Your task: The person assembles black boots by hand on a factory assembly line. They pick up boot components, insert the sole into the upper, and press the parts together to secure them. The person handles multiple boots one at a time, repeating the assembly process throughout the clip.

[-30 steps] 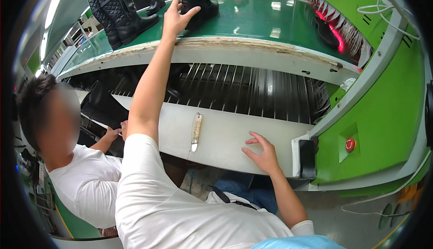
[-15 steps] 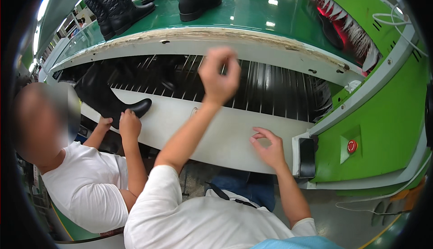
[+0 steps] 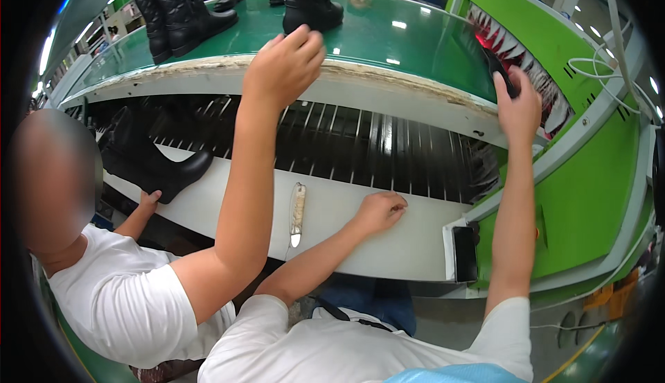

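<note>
The person's left hand (image 3: 379,212) sits on the white ledge (image 3: 415,244) in front of them, curled into a loose fist with nothing in it as far as anyone can see. Just to its left, not touching, lies a small pale-handled tool (image 3: 296,213) with its tip pointing toward the person.

The right hand (image 3: 517,102) is up at the far right end of the green belt (image 3: 415,43). It's closed around a dark thing (image 3: 500,71) right by the red and white fringe (image 3: 533,64) of the green machine. Can't tell what that dark thing is.

A co-worker on the left has 1 hand (image 3: 284,64) raised to the belt's edge, below a black boot (image 3: 312,2) standing on it. Their other hand (image 3: 147,199) is under another black boot (image 3: 149,164) on the ledge.
</note>
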Motion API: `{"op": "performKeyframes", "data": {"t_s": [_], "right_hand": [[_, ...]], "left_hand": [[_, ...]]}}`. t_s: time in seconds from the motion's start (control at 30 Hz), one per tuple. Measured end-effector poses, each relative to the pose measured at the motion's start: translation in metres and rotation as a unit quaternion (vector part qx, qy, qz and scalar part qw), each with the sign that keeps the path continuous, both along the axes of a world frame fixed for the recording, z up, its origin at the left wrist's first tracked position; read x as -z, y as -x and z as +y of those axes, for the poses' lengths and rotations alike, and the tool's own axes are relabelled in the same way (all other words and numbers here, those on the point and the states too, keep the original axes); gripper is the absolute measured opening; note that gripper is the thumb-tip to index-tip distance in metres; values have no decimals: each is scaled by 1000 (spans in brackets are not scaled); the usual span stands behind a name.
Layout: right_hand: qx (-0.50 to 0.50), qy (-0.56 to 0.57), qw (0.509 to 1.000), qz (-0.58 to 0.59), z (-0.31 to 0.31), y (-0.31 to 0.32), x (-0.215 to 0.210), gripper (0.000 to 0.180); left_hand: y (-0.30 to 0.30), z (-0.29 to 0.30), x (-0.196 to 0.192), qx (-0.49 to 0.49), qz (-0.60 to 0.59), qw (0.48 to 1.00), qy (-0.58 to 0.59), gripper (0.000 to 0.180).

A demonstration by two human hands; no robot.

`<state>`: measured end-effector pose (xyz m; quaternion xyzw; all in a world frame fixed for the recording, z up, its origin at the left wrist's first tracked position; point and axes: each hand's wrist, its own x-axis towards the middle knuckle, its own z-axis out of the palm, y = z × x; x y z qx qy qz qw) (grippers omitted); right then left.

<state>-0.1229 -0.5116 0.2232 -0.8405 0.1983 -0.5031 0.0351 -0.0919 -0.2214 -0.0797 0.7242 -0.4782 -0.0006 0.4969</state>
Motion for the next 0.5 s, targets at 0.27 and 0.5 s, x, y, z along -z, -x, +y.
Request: {"op": "performKeyframes", "data": {"t_s": [0.27,0.5], "right_hand": [[136,-131,952,243,-97,-53,-29,106],[-309,-267,896,173,40,-77,-31,104]], "left_hand": [[0,-8,-6,-5,24,1000,-20,12],[-1,-6,-10,-9,8,999,-37,9]]}}
